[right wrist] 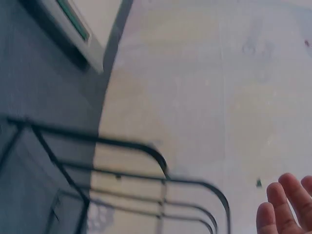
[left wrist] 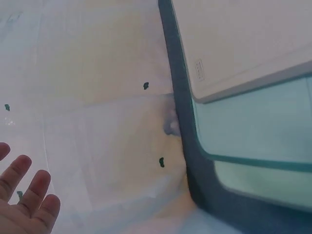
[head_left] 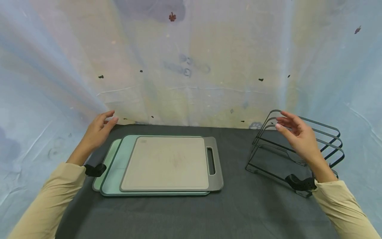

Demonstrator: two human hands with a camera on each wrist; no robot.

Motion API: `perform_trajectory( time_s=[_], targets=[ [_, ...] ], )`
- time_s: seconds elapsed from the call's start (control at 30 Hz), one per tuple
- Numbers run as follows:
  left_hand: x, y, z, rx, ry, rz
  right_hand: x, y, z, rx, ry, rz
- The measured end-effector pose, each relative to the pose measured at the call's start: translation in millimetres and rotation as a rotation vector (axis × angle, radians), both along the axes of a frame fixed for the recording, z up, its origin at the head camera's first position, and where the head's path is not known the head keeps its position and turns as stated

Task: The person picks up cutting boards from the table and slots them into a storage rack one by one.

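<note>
Though apart, cutting boards (head_left: 164, 164) just right of the left hand (head_left: 97, 130)

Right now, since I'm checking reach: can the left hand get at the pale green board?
Probably yes: the left hand is empty and nearby, and the pale green board has its left edge sticking out, though the teal board lies on top.

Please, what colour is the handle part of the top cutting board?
The handle is grey; the head view shows it best.
</note>
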State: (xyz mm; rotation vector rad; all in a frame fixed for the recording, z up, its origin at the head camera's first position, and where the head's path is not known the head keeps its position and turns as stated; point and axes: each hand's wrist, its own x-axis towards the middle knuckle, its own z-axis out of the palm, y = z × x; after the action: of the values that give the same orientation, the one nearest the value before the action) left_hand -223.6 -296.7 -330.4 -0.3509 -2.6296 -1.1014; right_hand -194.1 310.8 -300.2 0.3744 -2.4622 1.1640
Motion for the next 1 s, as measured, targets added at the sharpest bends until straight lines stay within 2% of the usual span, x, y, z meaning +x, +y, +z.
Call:
perform_trajectory(
  time_s=[0.2,0.43,0.57,0.73,1.0],
  targets=[
    [8.3,-2,-11.4,0.057,-0.002,0.030,4.4,-22,-23.6,-0.119,-0.008,0.060],
    [11.2,-2,-24.4,0.081,-0.014,0.066,2.3,-34,-36.2,-0.203,-0.041,0.148],
    [12.5,0,-32.9,0.088,-0.061,0.081,2.2,-40,-44.7,-0.254,-0.067,0.194],
    [17.0,1,-44.1,0.091,-0.115,0.087,3.4,-48,-56.4,-0.270,-0.093,0.208],
    [17.6,1,-57.4,0.066,-0.105,0.085,-0.5,-60,-75.8,-0.304,-0.153,0.201]
  ],
)
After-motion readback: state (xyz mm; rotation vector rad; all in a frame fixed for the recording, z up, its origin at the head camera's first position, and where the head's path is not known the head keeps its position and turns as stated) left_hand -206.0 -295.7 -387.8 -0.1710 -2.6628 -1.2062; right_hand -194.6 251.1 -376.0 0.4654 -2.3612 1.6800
